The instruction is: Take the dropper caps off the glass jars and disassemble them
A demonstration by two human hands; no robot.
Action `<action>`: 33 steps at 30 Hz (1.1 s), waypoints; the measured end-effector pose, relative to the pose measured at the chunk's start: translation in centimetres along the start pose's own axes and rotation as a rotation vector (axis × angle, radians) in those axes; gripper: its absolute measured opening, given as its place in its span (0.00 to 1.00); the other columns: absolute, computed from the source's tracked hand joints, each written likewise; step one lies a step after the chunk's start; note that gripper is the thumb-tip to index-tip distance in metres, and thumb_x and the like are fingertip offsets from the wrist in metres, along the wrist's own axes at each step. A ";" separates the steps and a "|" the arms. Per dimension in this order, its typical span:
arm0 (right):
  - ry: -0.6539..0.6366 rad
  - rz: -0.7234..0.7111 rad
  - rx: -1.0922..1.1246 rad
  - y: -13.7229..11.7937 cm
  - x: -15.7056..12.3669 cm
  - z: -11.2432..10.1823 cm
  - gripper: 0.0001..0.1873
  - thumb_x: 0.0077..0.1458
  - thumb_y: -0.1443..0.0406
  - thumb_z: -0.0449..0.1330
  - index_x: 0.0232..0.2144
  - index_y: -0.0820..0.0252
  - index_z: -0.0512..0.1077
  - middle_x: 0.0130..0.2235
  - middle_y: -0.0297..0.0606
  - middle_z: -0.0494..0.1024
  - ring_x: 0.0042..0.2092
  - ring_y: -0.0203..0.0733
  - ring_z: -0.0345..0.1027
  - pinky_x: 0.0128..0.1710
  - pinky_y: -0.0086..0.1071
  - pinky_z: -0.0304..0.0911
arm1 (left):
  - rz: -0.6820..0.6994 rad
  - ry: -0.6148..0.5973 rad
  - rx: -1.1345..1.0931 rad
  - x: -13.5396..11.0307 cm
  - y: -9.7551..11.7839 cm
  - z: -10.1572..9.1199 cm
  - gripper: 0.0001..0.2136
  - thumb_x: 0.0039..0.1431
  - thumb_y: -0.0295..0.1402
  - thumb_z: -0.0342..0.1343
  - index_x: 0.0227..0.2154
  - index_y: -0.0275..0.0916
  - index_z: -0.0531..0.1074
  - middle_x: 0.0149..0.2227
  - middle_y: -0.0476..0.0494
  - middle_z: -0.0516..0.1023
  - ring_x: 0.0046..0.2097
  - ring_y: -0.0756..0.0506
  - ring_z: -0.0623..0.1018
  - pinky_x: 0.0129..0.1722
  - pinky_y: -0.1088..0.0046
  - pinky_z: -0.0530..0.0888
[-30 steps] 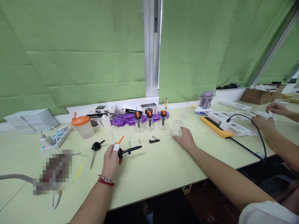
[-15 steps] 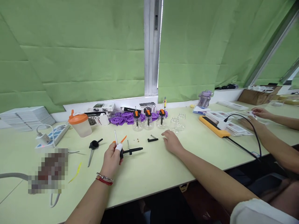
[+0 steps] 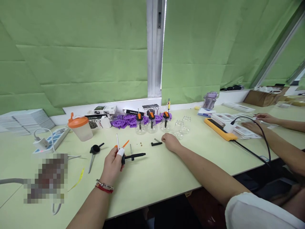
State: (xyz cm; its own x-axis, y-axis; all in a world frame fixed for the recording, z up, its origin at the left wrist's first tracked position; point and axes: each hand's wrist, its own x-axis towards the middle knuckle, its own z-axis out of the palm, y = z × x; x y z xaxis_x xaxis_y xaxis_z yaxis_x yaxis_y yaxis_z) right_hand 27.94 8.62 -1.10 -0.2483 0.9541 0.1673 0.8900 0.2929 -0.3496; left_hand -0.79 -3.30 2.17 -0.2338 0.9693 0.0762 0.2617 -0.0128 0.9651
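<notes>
My left hand is closed around a small black, orange and white pump part with a metal tube sticking up and a black nozzle pointing right. My right hand rests on the table with curled fingers, touching or just beside a small black piece with a spring. Behind it stand two empty clear glass bottles and three bottles with orange and black pump tops.
Purple plastic parts, small boxes and an orange-lidded cup lie at the back. Another black pump part and a power strip sit left. Another person's hands work over cards near a yellow tool and black cable.
My right hand let go of a clear glass bottle at the back and moved left to the small black piece. My left hand kept its hold and barely moved.
</notes>
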 end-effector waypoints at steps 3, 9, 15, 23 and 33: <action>-0.009 -0.064 0.045 -0.5 0.6 0.1 0.11 0.53 0.75 0.52 0.31 0.61 0.74 0.38 0.41 0.74 0.40 0.38 0.65 0.38 0.28 0.55 | 0.004 -0.007 0.010 0.1 -0.1 0.0 0.14 0.57 0.47 0.49 0.26 0.40 0.64 0.19 0.54 0.64 0.18 0.51 0.66 0.14 0.75 0.63; -0.025 -0.009 0.149 -0.9 0.8 0.4 0.09 0.52 0.74 0.55 0.29 0.61 0.74 0.37 0.41 0.75 0.39 0.39 0.67 0.39 0.29 0.57 | 0.005 -0.010 0.024 0.2 -0.3 0.1 0.14 0.56 0.47 0.50 0.27 0.40 0.64 0.21 0.53 0.65 0.19 0.51 0.66 0.14 0.75 0.64; 0.030 0.035 0.332 0.6 -0.5 0.1 0.11 0.56 0.71 0.53 0.36 0.61 0.75 0.42 0.40 0.77 0.43 0.40 0.69 0.45 0.32 0.61 | 0.020 -0.030 0.041 0.2 -0.5 0.1 0.15 0.57 0.47 0.49 0.27 0.40 0.65 0.19 0.54 0.63 0.18 0.50 0.66 0.14 0.75 0.64; 0.039 -0.075 0.372 0.8 -2.0 0.1 0.09 0.52 0.70 0.58 0.37 0.62 0.76 0.42 0.42 0.75 0.42 0.40 0.69 0.46 0.34 0.63 | 0.017 -0.033 0.031 0.2 -0.4 0.1 0.16 0.56 0.49 0.50 0.26 0.40 0.65 0.20 0.53 0.64 0.19 0.50 0.66 0.14 0.75 0.65; 0.048 -0.123 0.369 0.5 -1.8 0.3 0.06 0.50 0.70 0.61 0.33 0.60 0.77 0.38 0.39 0.74 0.36 0.38 0.67 0.42 0.33 0.63 | 0.003 -0.037 0.060 0.3 -0.6 0.1 0.15 0.56 0.48 0.49 0.26 0.41 0.65 0.18 0.54 0.63 0.18 0.50 0.65 0.15 0.75 0.63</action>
State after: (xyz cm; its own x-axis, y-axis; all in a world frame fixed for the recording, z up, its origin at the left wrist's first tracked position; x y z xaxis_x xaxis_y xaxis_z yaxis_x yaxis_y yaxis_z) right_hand 28.69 7.03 -1.84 -0.3181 0.9092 0.2686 0.6555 0.4156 -0.6306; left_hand -0.90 -3.00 1.58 -0.1985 0.9777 0.0685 0.3183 -0.0018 0.9480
